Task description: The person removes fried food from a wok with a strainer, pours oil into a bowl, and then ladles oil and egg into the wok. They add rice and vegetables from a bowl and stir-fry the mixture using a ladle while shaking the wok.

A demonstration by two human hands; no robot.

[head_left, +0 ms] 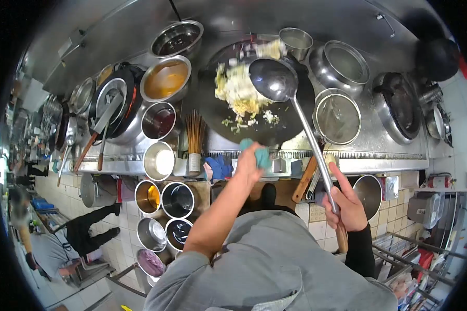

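Observation:
A large dark wok point(264, 136) stands on the stove in the middle. My left hand point(250, 161) grips a green cloth point(259, 155) at the wok's near edge. Pale yellow and white food, with bits of green point(236, 90), is blurred by motion over the wok, and some of it is in the air near the far rim. My right hand point(346, 205) is wrapped round the long handle of a big steel ladle point(274, 79). The ladle's bowl hangs over the right part of the wok, beside the food.
Bowls of liquid point(166, 79) line the wok's left side, near a bamboo brush point(194, 140). A strainer point(338, 117) and steel pots point(342, 62) stand right. Metal containers point(177, 200) sit below the counter edge. Another person point(54, 249) is at far left.

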